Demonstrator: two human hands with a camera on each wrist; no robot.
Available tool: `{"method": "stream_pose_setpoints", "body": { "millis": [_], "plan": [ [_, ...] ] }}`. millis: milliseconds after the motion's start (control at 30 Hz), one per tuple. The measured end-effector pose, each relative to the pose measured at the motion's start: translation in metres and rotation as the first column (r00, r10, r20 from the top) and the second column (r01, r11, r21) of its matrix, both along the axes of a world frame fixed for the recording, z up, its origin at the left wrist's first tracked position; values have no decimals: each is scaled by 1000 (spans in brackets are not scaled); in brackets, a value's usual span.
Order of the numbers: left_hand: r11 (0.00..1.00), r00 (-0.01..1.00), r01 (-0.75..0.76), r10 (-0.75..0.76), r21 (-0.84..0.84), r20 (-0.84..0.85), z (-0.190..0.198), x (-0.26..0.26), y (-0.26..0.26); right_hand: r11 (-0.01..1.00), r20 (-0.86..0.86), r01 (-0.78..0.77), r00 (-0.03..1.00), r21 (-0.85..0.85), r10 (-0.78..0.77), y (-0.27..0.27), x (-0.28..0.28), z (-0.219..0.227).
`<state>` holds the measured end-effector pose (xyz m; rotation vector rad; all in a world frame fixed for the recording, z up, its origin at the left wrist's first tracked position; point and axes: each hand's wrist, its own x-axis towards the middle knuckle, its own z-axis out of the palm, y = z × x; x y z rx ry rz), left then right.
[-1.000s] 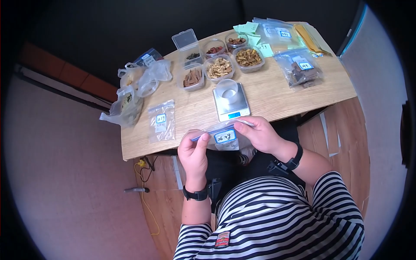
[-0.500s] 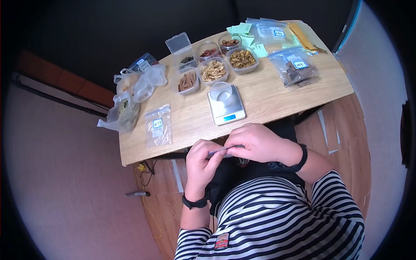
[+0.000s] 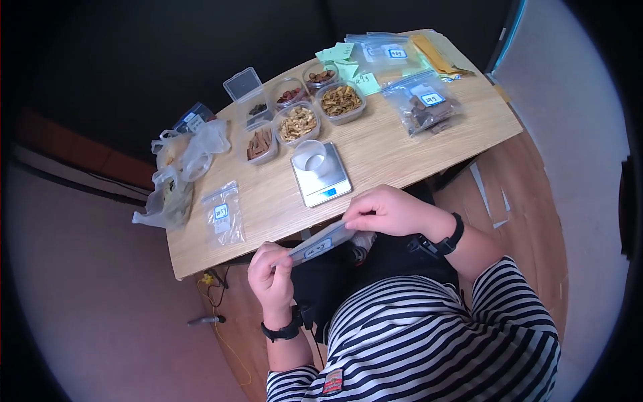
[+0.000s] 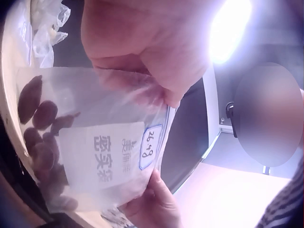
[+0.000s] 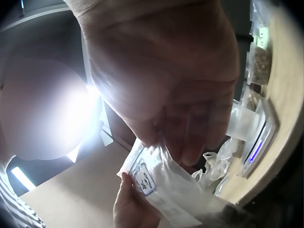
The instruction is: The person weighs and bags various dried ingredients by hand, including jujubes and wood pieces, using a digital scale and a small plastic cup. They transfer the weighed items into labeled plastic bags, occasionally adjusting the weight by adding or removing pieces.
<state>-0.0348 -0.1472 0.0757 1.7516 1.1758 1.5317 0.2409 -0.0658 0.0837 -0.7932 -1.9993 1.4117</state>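
Observation:
A clear zip bag [image 3: 320, 246] labelled 26.4g is held up by its top edge in front of the table. The left hand [image 3: 271, 278] pinches one top corner and the right hand [image 3: 392, 213] pinches the other. In the left wrist view, dark oval pieces [image 4: 45, 114] lie at the bottom of the bag, with a white printed slip [image 4: 102, 154] inside. The right wrist view shows the bag [image 5: 171, 190] hanging below the right hand [image 5: 166, 80]. Beyond the hands, a silver scale [image 3: 321, 181] bears an empty clear cup [image 3: 313, 158].
Several tubs of dried pieces, one of them a tub of sticks [image 3: 258, 145], stand behind the scale. A flat zip bag [image 3: 224, 218] and plastic bags [image 3: 167, 197] lie at the left. Toward the right lie a filled bag [image 3: 422, 107], green notes [image 3: 367, 83] and a yellow packet [image 3: 435, 55].
The hands came together at the bag's top, then moved apart with the bag stretched between them. The bag is now lower and tilted; the head view has turned, shifting the table leftward.

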Motion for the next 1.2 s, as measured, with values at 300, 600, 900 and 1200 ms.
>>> {"method": "stream_pose_setpoints", "body": {
  "millis": [300, 600, 900, 1200],
  "plan": [
    [998, 996, 15, -10, -57, 90, -4, 24, 7, 995, -144, 61, 987, -85, -72, -24, -12, -70],
    [975, 958, -144, 180, -167, 223, -28, 8, 44, 860, -255, 389, 841, -330, -478, 12, 40, -45],
    [901, 951, -272, 304, -338, 47, -66, -25, 90, 685, -84, 667, 696, -292, -713, 105, 139, 9],
    [908, 902, -377, 315, -182, -294, -86, -21, 104, 509, 333, 836, 429, 207, -840, 187, 202, -21]
  ]
}}
